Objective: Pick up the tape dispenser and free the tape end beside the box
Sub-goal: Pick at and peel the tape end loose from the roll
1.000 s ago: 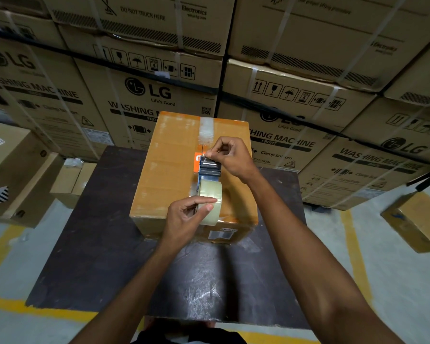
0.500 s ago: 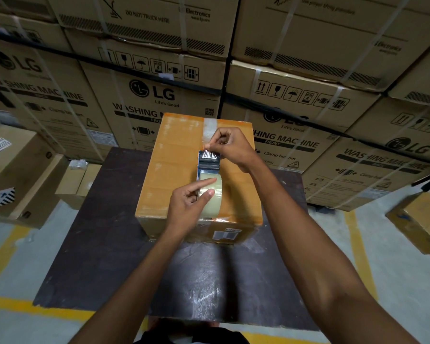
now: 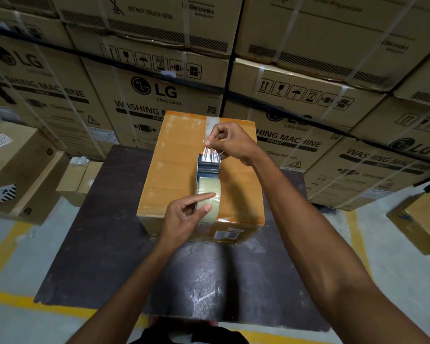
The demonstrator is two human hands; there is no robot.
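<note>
your left hand (image 3: 184, 217) grips the tape dispenser (image 3: 208, 184) by its roll above the box (image 3: 174, 170); your right hand (image 3: 230, 142) pinches the tape end (image 3: 210, 155).

Warehouse corner stacked with cartons

A wall of strapped washing-machine cartons (image 3: 159, 95) rises behind a dark worktop (image 3: 104, 244) that stands on a grey floor (image 3: 15, 247) marked with yellow lines (image 3: 8, 297). To the left, a big carton (image 3: 18, 170) sits beside a small open carton (image 3: 78, 177) with clear plastic on its top. To the right, a lone small carton (image 3: 422, 219) lies on the floor.
</note>
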